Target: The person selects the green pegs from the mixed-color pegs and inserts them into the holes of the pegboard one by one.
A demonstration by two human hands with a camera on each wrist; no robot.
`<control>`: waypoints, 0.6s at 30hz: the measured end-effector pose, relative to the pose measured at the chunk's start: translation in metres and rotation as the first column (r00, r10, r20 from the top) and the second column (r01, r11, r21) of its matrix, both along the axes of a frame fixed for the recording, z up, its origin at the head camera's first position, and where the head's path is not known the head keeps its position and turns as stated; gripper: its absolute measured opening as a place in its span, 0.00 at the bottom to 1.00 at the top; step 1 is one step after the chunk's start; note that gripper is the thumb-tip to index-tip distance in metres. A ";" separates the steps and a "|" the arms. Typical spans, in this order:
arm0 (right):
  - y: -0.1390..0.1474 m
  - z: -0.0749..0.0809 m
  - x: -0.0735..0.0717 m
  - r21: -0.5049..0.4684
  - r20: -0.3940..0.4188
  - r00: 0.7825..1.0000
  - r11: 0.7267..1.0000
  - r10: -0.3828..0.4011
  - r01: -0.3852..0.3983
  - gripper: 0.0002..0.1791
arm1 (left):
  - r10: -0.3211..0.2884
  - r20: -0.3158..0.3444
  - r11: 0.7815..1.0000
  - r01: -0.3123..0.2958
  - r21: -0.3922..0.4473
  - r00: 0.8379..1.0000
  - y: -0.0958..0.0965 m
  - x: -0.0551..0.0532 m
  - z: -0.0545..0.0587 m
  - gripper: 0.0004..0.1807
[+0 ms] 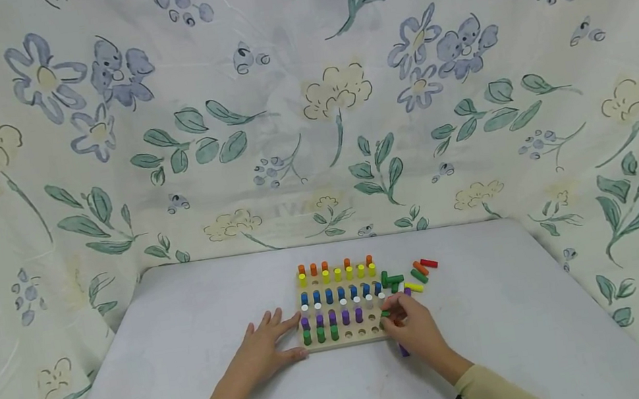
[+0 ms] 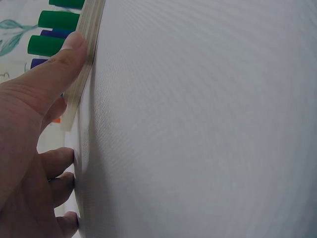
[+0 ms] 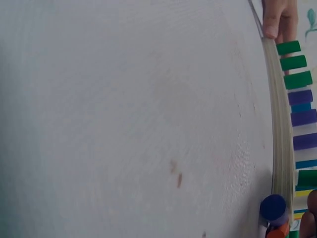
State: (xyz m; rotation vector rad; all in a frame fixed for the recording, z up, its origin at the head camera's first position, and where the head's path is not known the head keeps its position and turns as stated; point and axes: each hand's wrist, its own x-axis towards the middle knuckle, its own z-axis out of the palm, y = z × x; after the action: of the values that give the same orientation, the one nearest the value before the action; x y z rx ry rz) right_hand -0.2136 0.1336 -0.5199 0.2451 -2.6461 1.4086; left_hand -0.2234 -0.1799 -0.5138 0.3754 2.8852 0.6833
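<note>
On the white table (image 1: pixel 206 311) lies the wooden board (image 1: pixel 346 344). The left hand (image 1: pixel 264 350), spread out, touches its left edge; the right hand (image 1: pixel 416 328) pinches a green peg (image 1: pixel 384 314). Filling the front row (image 1: pixel 321 335) seems the present step; next needs straight push downward.

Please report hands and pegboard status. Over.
Left hand touching left edge of pale wooden pegboard. Right hand pinching green cylindrical peg at right end. Some front holes empty. Loose purple cylindrical peg beside right hand, possible obstacle.
</note>
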 end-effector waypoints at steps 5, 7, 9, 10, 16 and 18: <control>-0.007 0.000 0.000 -0.006 -0.017 1.000 1.000 0.019 -0.020 0.09 | 0.005 0.003 1.000 -0.005 0.000 1.000 0.001 0.000 0.001 0.46; -0.009 -0.001 -0.001 -0.007 -0.021 0.999 1.000 0.029 -0.029 0.09 | 0.008 0.006 1.000 -0.008 -0.001 1.000 0.001 0.001 0.002 0.46; -0.012 -0.002 -0.002 -0.006 -0.025 0.999 0.999 0.038 -0.038 0.09 | 0.009 0.006 1.000 -0.009 -0.002 1.000 0.001 0.001 0.002 0.46; -0.013 -0.002 -0.002 -0.006 -0.024 0.999 0.999 0.043 -0.043 0.09 | 0.010 0.006 1.000 -0.010 -0.002 1.000 0.001 0.002 0.003 0.46; -0.019 -0.002 -0.003 0.005 -0.025 0.998 0.998 0.060 -0.060 0.09 | 0.012 0.005 1.000 -0.012 -0.004 1.000 0.002 0.003 0.005 0.45; -0.021 -0.002 -0.002 0.013 -0.026 0.998 0.998 0.063 -0.063 0.09 | 0.012 0.009 1.000 -0.011 -0.005 1.000 0.002 0.003 0.006 0.45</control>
State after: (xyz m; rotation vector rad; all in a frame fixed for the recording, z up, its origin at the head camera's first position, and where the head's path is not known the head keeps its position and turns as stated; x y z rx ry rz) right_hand -0.2156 0.1125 -0.5216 0.3492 -2.6480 1.3981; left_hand -0.2205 -0.1782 -0.5081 0.3546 2.8825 0.6777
